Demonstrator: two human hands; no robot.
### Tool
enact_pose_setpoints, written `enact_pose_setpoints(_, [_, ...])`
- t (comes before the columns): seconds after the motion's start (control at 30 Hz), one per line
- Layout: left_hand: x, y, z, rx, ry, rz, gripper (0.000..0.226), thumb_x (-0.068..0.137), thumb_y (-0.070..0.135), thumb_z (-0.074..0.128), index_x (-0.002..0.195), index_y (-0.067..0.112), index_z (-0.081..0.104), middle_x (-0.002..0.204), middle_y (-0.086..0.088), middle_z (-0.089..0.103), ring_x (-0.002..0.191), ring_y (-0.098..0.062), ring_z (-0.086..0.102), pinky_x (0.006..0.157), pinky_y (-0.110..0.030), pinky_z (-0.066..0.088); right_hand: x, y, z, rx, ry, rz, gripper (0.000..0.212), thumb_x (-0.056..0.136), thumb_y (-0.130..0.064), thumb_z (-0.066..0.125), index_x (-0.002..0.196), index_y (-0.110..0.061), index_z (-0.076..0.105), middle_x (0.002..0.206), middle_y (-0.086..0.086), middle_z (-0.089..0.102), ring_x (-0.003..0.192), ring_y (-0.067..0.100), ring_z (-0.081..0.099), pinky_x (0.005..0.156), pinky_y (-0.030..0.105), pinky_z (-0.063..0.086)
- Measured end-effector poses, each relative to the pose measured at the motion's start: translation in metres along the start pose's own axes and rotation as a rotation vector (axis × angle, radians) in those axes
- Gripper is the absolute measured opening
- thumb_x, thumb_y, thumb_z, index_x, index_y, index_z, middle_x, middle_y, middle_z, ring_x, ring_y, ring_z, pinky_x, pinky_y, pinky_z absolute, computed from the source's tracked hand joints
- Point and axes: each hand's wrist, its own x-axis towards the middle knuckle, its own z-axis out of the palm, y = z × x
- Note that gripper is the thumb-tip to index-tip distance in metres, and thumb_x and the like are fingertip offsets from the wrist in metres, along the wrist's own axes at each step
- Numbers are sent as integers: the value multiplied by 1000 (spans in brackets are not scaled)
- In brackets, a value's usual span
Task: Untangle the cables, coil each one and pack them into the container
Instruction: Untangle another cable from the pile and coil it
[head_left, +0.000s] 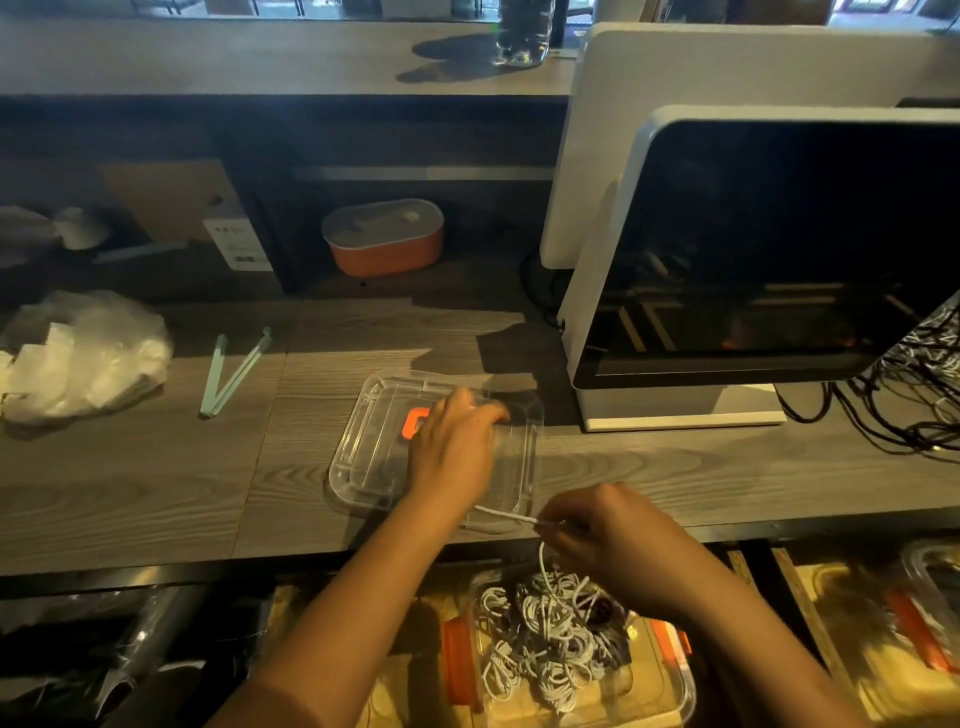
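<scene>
At desk edge: both my hands on one white cable, pile not yet sorted.
Monitor at right, clear lid with an orange latch flat on the desk ahead of me. Open container sits below the desk's near edge, full of tangled cables, white and dark. Left hand lies on the lid, fingers bent down at the far side; can't tell if they grip anything. Right hand pinches the white cable, which rises from the pile and runs on toward my left wrist.
</scene>
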Motion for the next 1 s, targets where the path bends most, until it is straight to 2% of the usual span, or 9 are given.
enact_pose_setpoints(0.17, [-6,-15,-5,-58,-83,-34,32,97,41,40,113,27,64,100,3,47,87,-14,47,70,-28,37,-1,13,-14,24,117,74,12,94,-31,53,99,-31,64,85,-12,63,73,1,58,68,22,51])
enact_pose_setpoints(0.37, [-24,-8,-6,-213,-246,-10,79,70,77,29,130,30,48,122,3,46,109,-14,47,80,-26,36,2,15,-24,349,321,128,17,93,-23,53,82,-34,59,81,-7,63,77,6,58,64,20,44])
enact_pose_setpoints(0.5, [-39,-2,3,-155,-327,-27,54,81,47,65,129,32,45,126,9,47,105,-12,51,84,-26,42,3,17,-31,392,408,132,20,92,-19,56,79,-34,60,79,-6,64,72,7,57,61,19,41])
enact_pose_setpoints(0.57, [-38,2,6,-238,-367,-34,36,90,21,57,125,29,52,121,6,53,89,-9,53,72,-20,44,7,19,-28,402,442,151,20,92,-19,56,80,-34,61,79,-7,63,73,7,57,61,20,41])
enact_pose_setpoints(0.63, [-38,11,3,-559,-446,-88,33,96,9,44,125,22,54,104,6,55,78,-4,50,64,-10,40,10,21,-24,440,503,184,21,93,-20,55,79,-34,60,80,-7,63,76,7,57,63,22,44])
enact_pose_setpoints(0.7, [-38,23,-9,-1023,-486,-166,38,98,4,37,133,15,47,102,8,57,91,-4,55,77,-11,45,13,25,-20,503,521,230,21,95,-21,53,78,-31,61,77,-6,62,72,6,56,60,21,43])
enact_pose_setpoints(0.8, [-34,35,-24,-1488,-412,-199,40,98,9,36,137,17,41,124,10,58,122,-4,49,105,-26,39,14,22,-9,574,322,281,25,98,-28,44,84,-19,62,67,-3,52,54,5,44,47,14,33])
enact_pose_setpoints(0.9, [-25,45,-29,-1548,-318,-134,36,95,24,43,131,26,45,120,10,64,130,-12,44,111,-36,29,17,10,5,527,204,211,32,101,-31,34,85,-15,56,66,-1,50,53,2,45,49,16,36])
enact_pose_setpoints(1.0, [-16,57,-30,-1503,-167,-159,28,100,19,38,121,35,47,93,6,67,106,-11,58,103,-34,40,19,-6,16,497,151,95,30,101,-27,35,78,-20,53,61,-8,49,48,-2,44,51,18,35])
